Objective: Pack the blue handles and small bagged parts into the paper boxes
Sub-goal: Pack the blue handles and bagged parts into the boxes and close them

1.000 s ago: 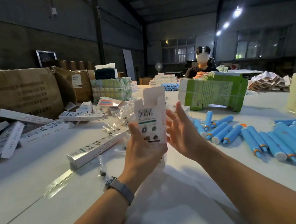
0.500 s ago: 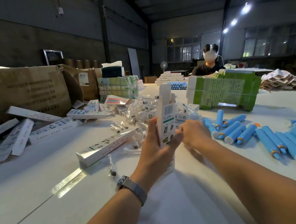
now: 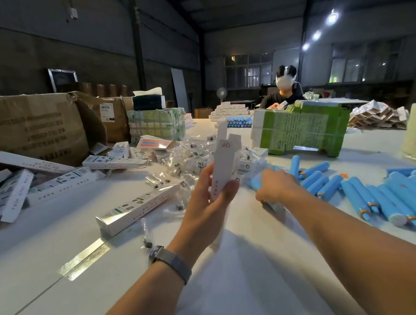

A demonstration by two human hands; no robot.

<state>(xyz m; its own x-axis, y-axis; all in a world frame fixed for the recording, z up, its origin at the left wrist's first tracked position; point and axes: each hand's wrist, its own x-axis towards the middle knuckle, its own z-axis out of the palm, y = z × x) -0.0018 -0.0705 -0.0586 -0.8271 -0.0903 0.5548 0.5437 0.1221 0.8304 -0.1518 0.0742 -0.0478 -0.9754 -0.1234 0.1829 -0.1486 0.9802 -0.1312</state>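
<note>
The left hand (image 3: 208, 203) holds a paper box (image 3: 224, 160) upright, flaps open (top end up). Just beside it, the right hand (image 3: 275, 186) curls over a blue handle (image 3: 257, 181), apparently gripping it; small bagged parts (image 3: 184, 159) lie beyond both hands.

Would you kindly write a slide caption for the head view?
Left hand holds an open paper box upright while right hand grasps a blue handle.

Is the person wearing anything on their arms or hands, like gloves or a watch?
No gloves. Both the left hand and right hand are bare, and no sleeves show on the forearms. The only thing worn is a dark grey wristband, like a slim fitness tracker, on the left wrist.
</note>
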